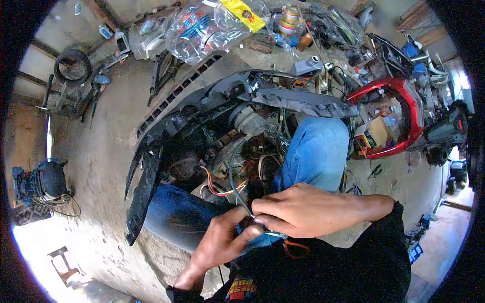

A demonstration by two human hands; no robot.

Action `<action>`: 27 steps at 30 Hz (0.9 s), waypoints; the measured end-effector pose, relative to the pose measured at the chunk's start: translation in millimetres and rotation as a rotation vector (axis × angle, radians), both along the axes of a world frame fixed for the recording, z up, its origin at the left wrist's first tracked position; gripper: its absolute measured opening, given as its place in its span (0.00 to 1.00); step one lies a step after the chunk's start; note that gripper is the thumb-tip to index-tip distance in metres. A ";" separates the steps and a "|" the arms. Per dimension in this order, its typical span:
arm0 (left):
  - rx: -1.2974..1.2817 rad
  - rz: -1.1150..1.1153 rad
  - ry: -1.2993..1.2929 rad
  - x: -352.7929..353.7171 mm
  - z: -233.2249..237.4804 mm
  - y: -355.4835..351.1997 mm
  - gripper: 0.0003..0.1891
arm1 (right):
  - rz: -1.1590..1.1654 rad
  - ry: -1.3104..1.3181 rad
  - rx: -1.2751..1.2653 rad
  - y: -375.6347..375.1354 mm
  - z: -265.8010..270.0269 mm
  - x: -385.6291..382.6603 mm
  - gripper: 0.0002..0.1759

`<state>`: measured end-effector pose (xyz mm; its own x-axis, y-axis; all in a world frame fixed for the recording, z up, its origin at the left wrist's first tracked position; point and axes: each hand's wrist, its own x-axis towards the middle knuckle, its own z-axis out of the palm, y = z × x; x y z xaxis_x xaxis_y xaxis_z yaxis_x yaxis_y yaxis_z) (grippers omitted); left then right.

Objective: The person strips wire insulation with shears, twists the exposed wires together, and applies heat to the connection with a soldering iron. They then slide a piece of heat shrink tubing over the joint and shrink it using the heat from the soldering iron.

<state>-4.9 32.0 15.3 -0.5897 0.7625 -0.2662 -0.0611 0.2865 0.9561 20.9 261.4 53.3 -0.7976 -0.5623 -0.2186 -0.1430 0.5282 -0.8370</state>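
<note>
Both hands meet close to my body, above my lap. My left hand is closed, with thumb and fingers pinched on a dark grey cable. Against it, my right hand is closed too, its fingers gripping the cable's end area; the exact spot is hidden by the fingers. The cable runs up and away between my knees. Loose red, yellow and white wires hang just beyond the hands. In front of me a large black plastic bumper-like part curves around my legs.
A red curved frame lies on the right, near a cardboard box. Pliers rest on the floor below it. Plastic bags, a can and a grey bottle crowd the far side. A tyre leans at left.
</note>
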 end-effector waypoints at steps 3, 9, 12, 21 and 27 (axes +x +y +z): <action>0.006 0.005 -0.154 1.9 -1.7 -0.1 0.16 | -0.027 0.042 -0.076 1.8 0.7 -1.0 0.12; 0.099 0.049 -0.199 -7.7 5.0 -2.9 0.12 | -0.014 -0.364 -0.220 17.2 14.6 -23.6 0.12; 0.105 0.130 -0.027 -7.3 -4.5 -6.1 0.12 | -0.092 -0.390 -0.338 20.7 -1.9 -18.9 0.13; -0.212 0.563 0.332 18.4 -25.2 -7.9 0.16 | -0.570 -0.690 -0.751 58.9 -8.8 -32.3 0.12; -0.112 0.516 0.341 28.2 -16.3 -1.0 0.15 | -0.426 0.030 0.085 48.9 7.6 -32.3 0.07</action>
